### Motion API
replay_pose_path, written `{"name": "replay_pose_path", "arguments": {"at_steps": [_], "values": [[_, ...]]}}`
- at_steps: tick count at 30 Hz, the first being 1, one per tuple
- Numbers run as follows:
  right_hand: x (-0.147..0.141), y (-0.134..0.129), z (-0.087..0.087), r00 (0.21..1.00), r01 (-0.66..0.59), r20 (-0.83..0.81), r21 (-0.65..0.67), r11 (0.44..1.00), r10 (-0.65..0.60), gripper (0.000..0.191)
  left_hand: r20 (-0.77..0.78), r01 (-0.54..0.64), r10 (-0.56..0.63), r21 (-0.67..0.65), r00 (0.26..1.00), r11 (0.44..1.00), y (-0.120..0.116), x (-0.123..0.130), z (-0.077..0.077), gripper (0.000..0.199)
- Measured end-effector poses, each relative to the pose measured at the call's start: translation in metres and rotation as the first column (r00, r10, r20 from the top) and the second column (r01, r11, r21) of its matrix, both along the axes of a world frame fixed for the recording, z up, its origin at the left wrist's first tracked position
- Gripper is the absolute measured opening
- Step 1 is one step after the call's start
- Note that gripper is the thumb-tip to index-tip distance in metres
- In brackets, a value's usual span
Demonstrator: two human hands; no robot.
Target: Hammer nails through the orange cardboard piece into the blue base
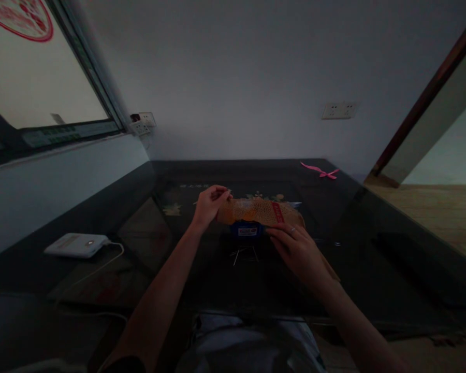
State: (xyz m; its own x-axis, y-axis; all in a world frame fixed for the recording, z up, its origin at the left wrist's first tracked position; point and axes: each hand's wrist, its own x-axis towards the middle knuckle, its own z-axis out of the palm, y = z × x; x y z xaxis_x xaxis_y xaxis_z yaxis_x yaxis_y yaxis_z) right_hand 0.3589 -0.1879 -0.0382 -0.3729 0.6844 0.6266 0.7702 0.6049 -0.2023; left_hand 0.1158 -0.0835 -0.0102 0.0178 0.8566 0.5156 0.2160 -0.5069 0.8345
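Note:
A brown, speckled piece of packaging (252,209) with a red printed label and a shiny, tape-like patch is stretched between my hands above the dark table. My left hand (213,203) pinches near its left end, fingertips together. My right hand (295,243), with a ring on one finger, grips its lower right edge. Just below the packaging sits a blue object (247,230) with a white label; its upper part is hidden. Several thin white sticks (245,254) lie in front of it. The picture is dim, so fine details are unclear.
A white power bank (76,244) with a white cable (101,274) lies at the left of the dark table (357,207). At the back right is a pink ribbon (322,171). A dark flat object (423,264) lies at the right. Wall sockets (338,110) are behind.

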Motion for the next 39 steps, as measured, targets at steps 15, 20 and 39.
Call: {"name": "replay_pose_path", "arguments": {"at_steps": [15, 20, 39], "values": [[-0.017, 0.065, -0.007, 0.958, -0.059, 0.279, -0.053, 0.997, 0.071, 0.039, -0.025, 0.024, -0.024, -0.002, 0.999, 1.000, 0.013, 0.006, -0.029, 0.008], [-0.012, 0.070, -0.012, 0.957, -0.098, 0.270, -0.042, 0.994, 0.105, 0.037, -0.069, 0.035, -0.033, 0.024, 0.997, 0.999, 0.010, 0.004, -0.032, 0.005], [-0.010, 0.073, -0.015, 0.967, -0.126, 0.218, -0.031, 0.991, 0.130, 0.035, -0.144, 0.015, -0.008, 0.049, 0.990, 0.999, -0.002, 0.002, -0.028, 0.003]]}}
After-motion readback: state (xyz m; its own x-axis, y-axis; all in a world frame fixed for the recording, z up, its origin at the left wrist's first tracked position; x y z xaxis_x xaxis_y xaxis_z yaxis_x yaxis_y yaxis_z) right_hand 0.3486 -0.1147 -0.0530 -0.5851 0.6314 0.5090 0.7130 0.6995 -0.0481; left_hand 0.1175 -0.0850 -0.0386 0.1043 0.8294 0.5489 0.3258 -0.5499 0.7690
